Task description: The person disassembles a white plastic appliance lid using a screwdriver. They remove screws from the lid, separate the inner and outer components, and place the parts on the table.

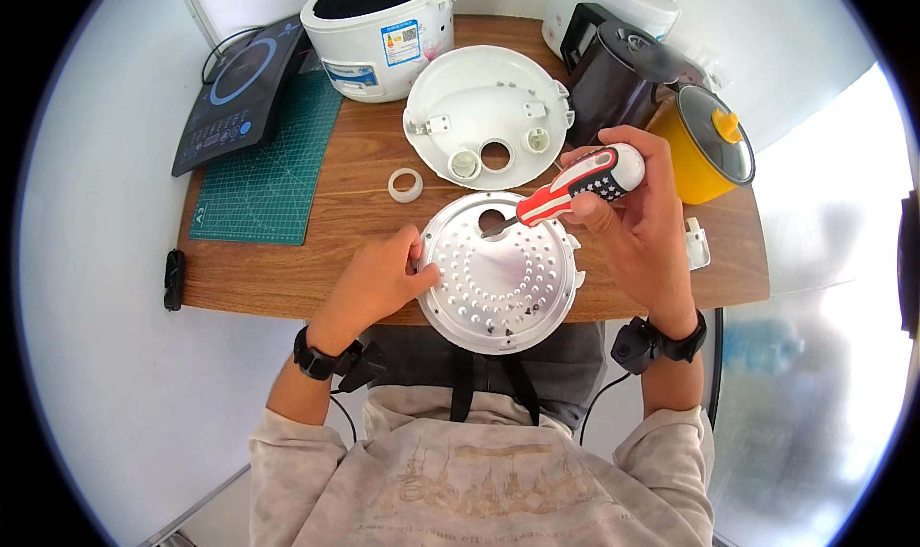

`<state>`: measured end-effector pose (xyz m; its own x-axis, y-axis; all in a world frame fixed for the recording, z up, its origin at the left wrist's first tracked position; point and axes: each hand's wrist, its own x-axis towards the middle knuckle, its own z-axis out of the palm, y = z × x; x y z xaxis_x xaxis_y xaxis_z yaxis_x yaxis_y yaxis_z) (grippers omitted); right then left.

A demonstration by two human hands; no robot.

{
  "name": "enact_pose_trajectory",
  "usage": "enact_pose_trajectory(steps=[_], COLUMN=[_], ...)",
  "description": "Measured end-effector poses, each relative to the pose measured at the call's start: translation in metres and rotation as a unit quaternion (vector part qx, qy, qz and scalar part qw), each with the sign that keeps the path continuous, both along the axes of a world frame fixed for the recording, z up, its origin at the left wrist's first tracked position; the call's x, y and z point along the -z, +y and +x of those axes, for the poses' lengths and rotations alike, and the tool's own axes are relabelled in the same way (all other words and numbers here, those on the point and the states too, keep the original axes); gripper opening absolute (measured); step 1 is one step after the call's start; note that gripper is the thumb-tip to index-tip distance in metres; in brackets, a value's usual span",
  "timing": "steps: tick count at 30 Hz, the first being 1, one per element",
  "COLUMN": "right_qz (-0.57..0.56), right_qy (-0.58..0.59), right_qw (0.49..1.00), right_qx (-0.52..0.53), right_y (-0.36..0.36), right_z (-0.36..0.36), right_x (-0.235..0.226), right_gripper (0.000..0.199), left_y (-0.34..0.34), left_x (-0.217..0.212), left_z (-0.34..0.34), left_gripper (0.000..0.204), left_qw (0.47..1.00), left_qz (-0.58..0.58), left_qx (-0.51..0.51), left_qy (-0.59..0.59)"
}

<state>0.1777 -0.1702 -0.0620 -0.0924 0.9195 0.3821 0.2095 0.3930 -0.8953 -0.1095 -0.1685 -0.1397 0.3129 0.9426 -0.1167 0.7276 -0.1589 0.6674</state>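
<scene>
A round metal plate (468,274) with rows of dimples and one large hole lies at the table's front edge, partly overhanging it. My left hand (376,277) grips its left rim between thumb and fingers. In my right hand (632,223) is a screwdriver (565,191) with a red, white and dark star-patterned handle. Its shaft slants down to the left, the tip near the plate's large hole; whether it touches cannot be told. Several small dark screws (532,308) rest on the plate's lower part. Just behind lies a white plastic cover (450,85), inner side up, with small screws on it.
A white roll of tape (405,185) lies left of the plate. Behind stand a white rice cooker body (422,30), a dark kettle (618,92) and a yellow pot (690,154). On the left, an induction cooker (240,87) leans over a green cutting mat (259,193).
</scene>
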Motion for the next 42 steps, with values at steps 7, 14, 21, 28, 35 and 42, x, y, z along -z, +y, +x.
enact_pose_trajectory(steps=[7, 14, 21, 28, 35, 42], right_qz=[0.014, 0.037, 0.107, 0.107, 0.107, 0.122], right_qy=[-0.049, -0.041, -0.116, -0.122, -0.139, -0.148], right_qw=[0.999, 0.998, 0.987, 0.987, 0.985, 0.981], right_qx=[0.010, -0.011, -0.005, -0.012, -0.006, -0.007], right_y=[0.001, 0.015, 0.041, 0.049, 0.059, 0.070], right_z=[0.012, 0.006, -0.016, -0.038, -0.053, -0.080], right_x=[-0.010, -0.022, -0.035, -0.049, -0.050, -0.038], right_gripper=[0.055, 0.050, 0.047, 0.047, 0.047, 0.047], left_y=[0.011, 0.038, 0.050, 0.060, 0.067, 0.074], left_x=[-0.011, -0.015, -0.038, -0.048, -0.047, -0.035], left_z=[0.015, 0.025, 0.015, 0.004, -0.011, -0.034], left_gripper=[0.032, 0.026, 0.032, 0.037, 0.040, 0.041], left_qw=[1.000, 0.998, 0.996, 0.995, 0.995, 0.994], left_qz=[-0.003, -0.001, -0.006, 0.007, 0.008, 0.003], left_qx=[0.013, 0.030, 0.061, 0.070, 0.071, 0.066], left_qy=[0.003, -0.053, -0.070, -0.077, -0.075, -0.091])
